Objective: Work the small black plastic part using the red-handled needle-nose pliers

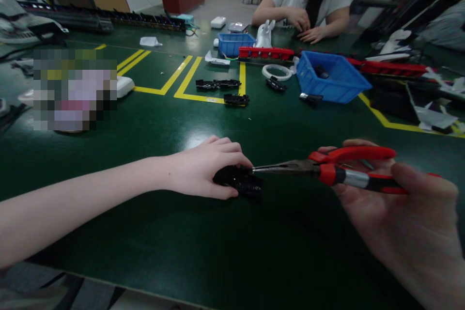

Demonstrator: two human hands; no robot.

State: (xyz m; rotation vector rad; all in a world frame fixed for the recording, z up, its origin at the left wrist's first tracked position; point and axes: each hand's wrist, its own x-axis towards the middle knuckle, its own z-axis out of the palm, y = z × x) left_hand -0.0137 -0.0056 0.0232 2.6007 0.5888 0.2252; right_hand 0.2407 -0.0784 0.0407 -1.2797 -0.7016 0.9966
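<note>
My left hand [212, 167] is closed over a small black plastic part [247, 182], pressing it against the green tabletop. Part of the piece is hidden under the fingers. In my right hand [392, 213] is a pair of red-handled needle-nose pliers [337, 169], held level with the jaws pointing left. The tips of the pliers meet a tiny light bit at the upper edge of the black part, close to my left index finger. Whether the jaws grip that bit, I cannot tell.
Several black parts [218, 84] lie farther back within yellow tape lines. Behind them stand two blue bins [332, 77], with a white tape roll [276, 72] and a red strip [266, 53] nearby. Across the table sits a co-worker [305, 14], hands on the tabletop. The table's edge [119, 286] runs along the bottom.
</note>
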